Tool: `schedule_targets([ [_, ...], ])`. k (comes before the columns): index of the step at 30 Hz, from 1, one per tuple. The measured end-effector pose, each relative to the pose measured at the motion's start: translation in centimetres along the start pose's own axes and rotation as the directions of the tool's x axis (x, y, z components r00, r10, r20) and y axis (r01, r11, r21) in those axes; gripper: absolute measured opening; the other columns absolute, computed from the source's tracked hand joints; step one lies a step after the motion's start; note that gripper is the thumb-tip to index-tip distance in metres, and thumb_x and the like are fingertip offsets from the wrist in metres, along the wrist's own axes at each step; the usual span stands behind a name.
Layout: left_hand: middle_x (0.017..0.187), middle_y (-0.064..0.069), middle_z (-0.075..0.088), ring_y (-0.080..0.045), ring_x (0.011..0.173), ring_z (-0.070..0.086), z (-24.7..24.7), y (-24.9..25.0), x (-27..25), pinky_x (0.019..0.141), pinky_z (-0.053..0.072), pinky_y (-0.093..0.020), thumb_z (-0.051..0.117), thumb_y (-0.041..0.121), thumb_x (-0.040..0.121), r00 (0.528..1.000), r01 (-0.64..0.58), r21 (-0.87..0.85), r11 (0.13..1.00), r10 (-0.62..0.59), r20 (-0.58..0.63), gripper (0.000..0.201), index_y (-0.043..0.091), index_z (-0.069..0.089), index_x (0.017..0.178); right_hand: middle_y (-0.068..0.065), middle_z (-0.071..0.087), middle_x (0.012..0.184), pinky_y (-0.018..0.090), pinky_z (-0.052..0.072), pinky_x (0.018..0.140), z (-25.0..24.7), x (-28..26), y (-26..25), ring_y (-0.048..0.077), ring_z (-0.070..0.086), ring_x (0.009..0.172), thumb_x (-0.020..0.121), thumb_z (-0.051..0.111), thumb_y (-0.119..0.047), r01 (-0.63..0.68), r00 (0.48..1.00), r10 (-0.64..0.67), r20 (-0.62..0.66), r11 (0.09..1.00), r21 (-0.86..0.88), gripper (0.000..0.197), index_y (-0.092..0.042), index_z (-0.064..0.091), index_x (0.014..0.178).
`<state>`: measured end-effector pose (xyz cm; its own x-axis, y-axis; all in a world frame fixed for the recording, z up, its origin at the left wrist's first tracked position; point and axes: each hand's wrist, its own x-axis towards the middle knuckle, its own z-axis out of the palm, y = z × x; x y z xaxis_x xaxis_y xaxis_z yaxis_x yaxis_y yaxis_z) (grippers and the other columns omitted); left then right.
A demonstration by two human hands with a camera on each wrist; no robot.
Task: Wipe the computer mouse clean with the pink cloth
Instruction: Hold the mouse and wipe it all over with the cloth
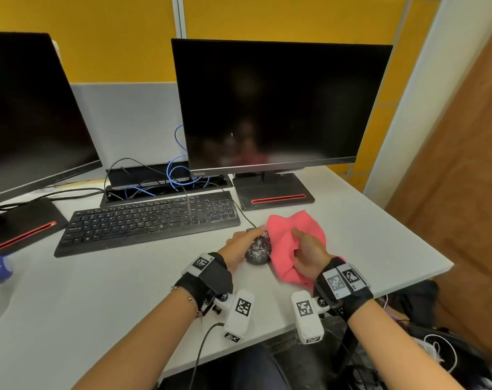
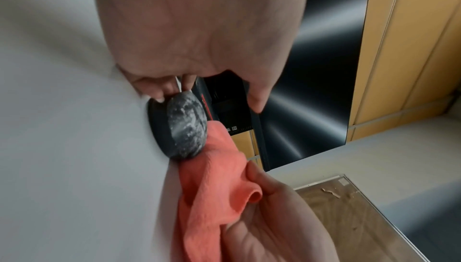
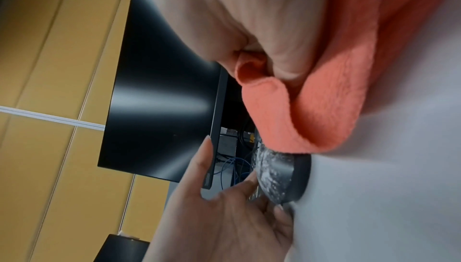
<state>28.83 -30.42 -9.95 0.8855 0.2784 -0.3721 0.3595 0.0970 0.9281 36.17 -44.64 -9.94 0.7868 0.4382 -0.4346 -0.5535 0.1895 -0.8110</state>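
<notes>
A dark computer mouse [image 1: 258, 249] [image 2: 187, 126] [image 3: 274, 173] with white powder smeared over its top sits on the white desk [image 1: 112, 291] in front of the keyboard's right end. My left hand [image 1: 239, 243] [image 2: 174, 29] [image 3: 224, 217] holds it from the left, lower fingers curled against its side and one finger stretched above its front. My right hand [image 1: 309, 254] [image 2: 274, 217] [image 3: 249, 10] grips a bunched pink cloth [image 1: 289, 237] [image 2: 212, 187] [image 3: 312, 118]. The cloth's edge touches the mouse's right side.
A black keyboard [image 1: 149, 220] lies left of the mouse, and the mouse cable [image 1: 243, 213] runs back past it. Two dark monitors [image 1: 273, 108] [image 1: 28, 108] stand behind, one stand base [image 1: 275, 195] just beyond the cloth. The desk's right edge [image 1: 425, 273] is close.
</notes>
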Motion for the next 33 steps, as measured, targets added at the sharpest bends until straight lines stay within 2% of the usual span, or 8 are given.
schedule_targets([
  [5,0.114,-0.006,0.069,-0.019,0.101,0.065,-1.1,-0.3,0.4,0.087,0.050,-0.028,0.042,0.057,0.094,1.000,0.021,-0.145,0.989,-0.023,-0.011,0.055,0.012,0.063,0.118,0.007,0.074,0.070,0.028,0.059,0.061,1.2,-0.2,1.3,0.018,0.069,0.072,0.105,0.037,-0.024,0.010,1.000,-0.012,0.016,0.996,0.092,0.029,-0.005,0.057,0.114],
  [9,0.113,-0.015,0.070,-0.030,0.107,0.066,-1.9,-0.3,-0.2,0.103,0.047,-0.043,0.034,0.060,0.096,0.994,0.001,-0.183,0.983,-0.020,-0.106,0.066,0.007,0.063,0.123,0.015,0.073,0.096,0.032,0.059,0.074,2.2,-0.4,2.8,0.022,0.069,0.086,0.105,0.039,-0.028,-0.024,0.999,0.018,0.041,0.989,0.147,0.039,0.000,0.054,0.128],
  [14,0.107,-0.015,0.062,-0.029,0.107,0.057,-3.7,0.0,-2.4,0.093,0.044,-0.041,0.025,0.046,0.103,0.991,-0.015,-0.361,0.932,-0.033,-0.127,0.052,0.006,0.058,0.107,0.018,0.066,0.121,0.036,0.055,0.087,3.8,-0.2,4.2,0.027,0.065,0.104,0.103,0.044,-0.029,-0.045,0.998,0.036,0.059,0.987,0.151,0.042,-0.002,0.052,0.133],
  [17,0.118,-0.018,0.063,-0.031,0.109,0.059,-5.2,-1.4,-2.3,0.088,0.046,-0.045,0.023,0.050,0.102,0.991,-0.007,-0.522,0.853,-0.065,-0.120,0.059,0.008,0.046,0.137,0.016,0.065,0.125,0.042,0.046,0.104,4.8,0.2,4.9,0.028,0.061,0.116,0.098,0.050,-0.038,-0.046,0.996,0.038,0.080,0.993,0.109,0.049,-0.007,0.052,0.136],
  [23,0.116,-0.013,0.065,-0.026,0.104,0.061,-6.1,-2.6,-1.6,0.095,0.042,-0.045,0.020,0.055,0.100,0.996,-0.014,-0.660,0.751,-0.049,-0.077,0.065,0.008,0.050,0.133,0.014,0.064,0.126,0.040,0.046,0.103,6.5,1.2,6.3,0.027,0.061,0.116,0.089,0.045,-0.068,-0.015,0.995,0.005,0.098,0.995,0.101,0.073,-0.012,0.054,0.134],
  [28,0.121,-0.016,0.063,-0.028,0.106,0.061,-6.1,-3.6,-1.5,0.097,0.044,-0.047,0.022,0.053,0.100,0.995,-0.051,-0.704,0.709,-0.021,-0.093,0.060,0.009,0.054,0.124,0.015,0.064,0.124,0.044,0.047,0.102,7.1,2.3,7.6,0.030,0.061,0.114,0.096,0.053,-0.042,0.067,0.998,-0.069,0.005,0.981,0.182,0.046,-0.010,0.054,0.130],
  [31,0.120,-0.018,0.063,-0.030,0.107,0.061,-5.9,-3.9,-1.4,0.093,0.047,-0.046,0.022,0.054,0.100,0.996,-0.060,-0.719,0.693,-0.002,-0.086,0.060,0.009,0.056,0.118,0.020,0.069,0.093,0.040,0.057,0.074,7.0,3.4,7.3,0.032,0.068,0.081,0.086,0.064,-0.030,0.181,0.975,-0.161,-0.152,0.974,0.133,0.039,0.002,0.063,0.108],
  [33,0.111,-0.016,0.067,-0.028,0.097,0.066,-6.1,-4.0,-1.2,0.086,0.050,-0.043,0.022,0.055,0.099,0.996,-0.065,-0.729,0.681,0.003,-0.085,0.061,0.008,0.058,0.115,0.017,0.055,0.076,0.036,0.048,0.059,7.0,3.9,6.6,0.028,0.058,0.066,0.078,0.067,-0.022,0.238,0.956,-0.224,-0.192,0.970,0.056,0.023,-0.003,0.059,0.088],
])
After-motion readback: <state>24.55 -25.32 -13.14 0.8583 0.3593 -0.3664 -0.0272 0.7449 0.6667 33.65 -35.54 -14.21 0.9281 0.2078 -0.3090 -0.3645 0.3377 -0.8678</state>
